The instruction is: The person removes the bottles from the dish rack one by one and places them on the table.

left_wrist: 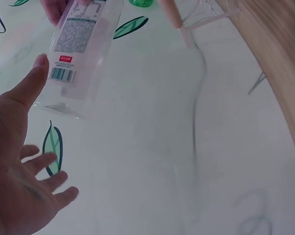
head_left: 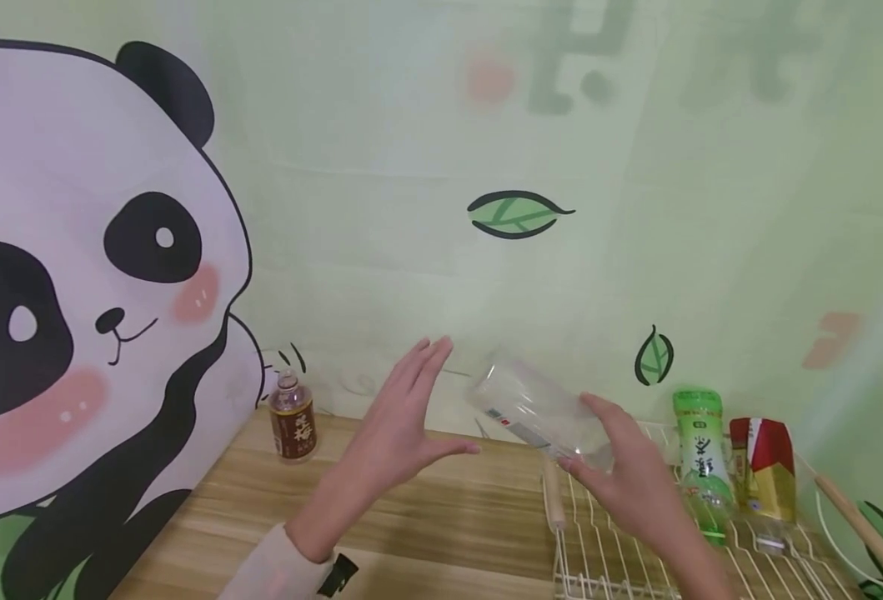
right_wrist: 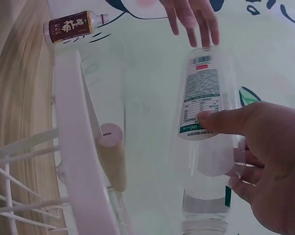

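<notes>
Our left hand's (head_left: 403, 429) fingers are apart, holding nothing; a clear plastic bottle (head_left: 534, 412) tilts mid-air, our right hand's (head_left: 636, 483) fingers clamped on it. Squeezing that thin-looking plastic too hard could slip it onto the wire rack (head_left: 614, 575). Wood-grain counter (head_left: 426, 517) below, panda print (head_left: 103, 283) then leaf prints (head_left: 516, 215) behind.

The held container (head_left: 534, 408) looked of thin, clear, glossy plastic, the brown-labelled bottle (head_left: 293, 429) and green bottle (head_left: 699, 442) of shiny plastic, the red-and-gold packet (head_left: 771, 479) foil-like, the rack (right_wrist: 79, 142) smooth and white-coated with a matt wooden handle (right_wrist: 113, 164), the desk (head_left: 441, 508) smooth wood-grained, and the backdrop (head_left: 381, 167) matt, cloth-like.
</notes>
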Demonstrator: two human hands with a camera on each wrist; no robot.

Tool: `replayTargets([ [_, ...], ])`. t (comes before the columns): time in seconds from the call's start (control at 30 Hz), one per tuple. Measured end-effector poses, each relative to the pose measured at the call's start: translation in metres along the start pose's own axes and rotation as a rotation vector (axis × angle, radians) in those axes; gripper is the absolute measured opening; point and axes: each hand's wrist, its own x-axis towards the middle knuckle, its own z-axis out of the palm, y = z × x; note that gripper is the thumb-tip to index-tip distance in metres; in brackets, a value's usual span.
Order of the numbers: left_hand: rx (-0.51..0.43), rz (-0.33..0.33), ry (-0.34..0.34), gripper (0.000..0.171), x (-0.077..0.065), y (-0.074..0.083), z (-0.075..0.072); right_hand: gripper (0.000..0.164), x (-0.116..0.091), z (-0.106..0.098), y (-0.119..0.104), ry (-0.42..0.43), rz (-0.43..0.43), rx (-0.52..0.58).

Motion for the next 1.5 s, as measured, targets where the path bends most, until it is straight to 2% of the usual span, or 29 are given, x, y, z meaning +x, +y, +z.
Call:
replayTargets([
  [0.13, 0.064, 0.183, -0.014, 0.126, 0.01, 0.005, 0.003, 0.088, -0.002, 0.0, -0.005, 0.012, -0.064, -0.082],
  [0.27, 0.098, 0.32, -0.032, 0.12, 0.014, 0.015, 0.009, 0.093, -0.003, 0.001, -0.008, 0.041, -0.144, -0.132],
  [0.4, 0.146, 0.398, -0.031, 0.117, 0.014, 0.023, 0.015, 0.096, -0.003, 0.004, -0.012, 0.081, -0.273, -0.181],
  [0.5, 0.19, 0.433, -0.067, 0.115, 0.011, 0.026, 0.02, 0.096, -0.005, 0.008, -0.015, 0.088, -0.366, -0.21],
  [0.6, 0.254, 0.426, -0.126, 0.113, 0.004, 0.027, 0.024, 0.096, -0.009, 0.011, -0.021, 0.081, -0.415, -0.23],
  [0.7, 0.324, 0.385, -0.163, 0.106, -0.001, 0.029, 0.028, 0.097, -0.011, 0.013, -0.025, 0.072, -0.4, -0.237],
  [0.8, 0.347, 0.331, -0.17, 0.098, -0.004, 0.03, 0.031, 0.096, -0.012, 0.014, -0.028, 0.057, -0.365, -0.229],
  [0.97, 0.31, 0.271, -0.151, 0.091, -0.009, 0.033, 0.036, 0.094, -0.014, 0.018, -0.03, 0.057, -0.315, -0.2],
  [1.2, 0.231, 0.248, -0.107, 0.092, -0.015, 0.026, 0.043, 0.093, -0.014, 0.021, -0.03, 0.047, -0.273, -0.194],
  [1.5, 0.184, 0.225, -0.121, 0.094, -0.022, 0.017, 0.047, 0.089, -0.016, 0.024, -0.03, -0.021, -0.22, -0.18],
])
